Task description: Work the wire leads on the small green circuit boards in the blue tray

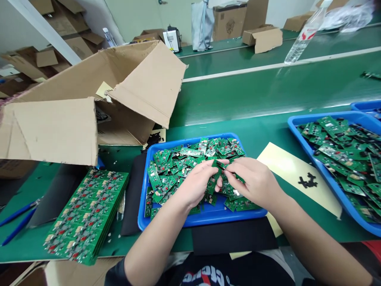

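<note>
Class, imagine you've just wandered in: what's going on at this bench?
A person is working with both hands over a blue tray of small green circuit boards. The left hand holds one board, while the right hand has its fingertips at a small black piece on it. More black pieces lie on a yellow sheet to the right, and a stack of larger panels sits to the left.

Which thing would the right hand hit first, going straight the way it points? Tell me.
The right hand would probably meet the small green rectangular circuit board pinched in the left hand; the exact gap is unclear.
</note>
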`<state>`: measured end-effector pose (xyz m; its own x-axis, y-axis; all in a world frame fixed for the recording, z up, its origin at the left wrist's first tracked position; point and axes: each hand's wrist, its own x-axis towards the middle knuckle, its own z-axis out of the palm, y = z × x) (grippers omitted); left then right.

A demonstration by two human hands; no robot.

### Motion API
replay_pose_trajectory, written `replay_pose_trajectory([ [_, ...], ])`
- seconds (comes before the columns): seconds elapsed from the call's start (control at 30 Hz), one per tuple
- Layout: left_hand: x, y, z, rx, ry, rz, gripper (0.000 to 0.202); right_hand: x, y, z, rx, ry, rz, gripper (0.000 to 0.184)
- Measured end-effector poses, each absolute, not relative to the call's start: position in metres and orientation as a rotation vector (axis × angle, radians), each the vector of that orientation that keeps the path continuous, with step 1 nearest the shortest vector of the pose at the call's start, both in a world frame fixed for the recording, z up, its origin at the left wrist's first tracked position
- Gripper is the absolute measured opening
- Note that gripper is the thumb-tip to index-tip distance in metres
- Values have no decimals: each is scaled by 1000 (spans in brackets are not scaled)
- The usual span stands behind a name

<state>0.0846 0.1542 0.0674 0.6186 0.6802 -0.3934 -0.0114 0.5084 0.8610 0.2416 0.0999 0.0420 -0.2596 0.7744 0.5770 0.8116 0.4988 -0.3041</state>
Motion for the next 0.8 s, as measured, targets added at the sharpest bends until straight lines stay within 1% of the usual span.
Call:
replay_pose_trajectory([
  [0.13, 86, 154, 65, 948, 782, 476, 29, 240, 101, 42, -1314, -2064, -114, 21],
  [0.3, 86, 154, 61, 935, 744, 480, 11, 239, 102, 42, -1290, -2044, -148, 22],
  [0.7, 85, 153, 63, 993, 758, 487, 19, 239, 101, 42, -1279, -2043, -137, 21],
  [0.8, 85, 153, 63, 1000, 757, 484, 19, 241, 101, 42, -1316, -2020, -60, 16],
])
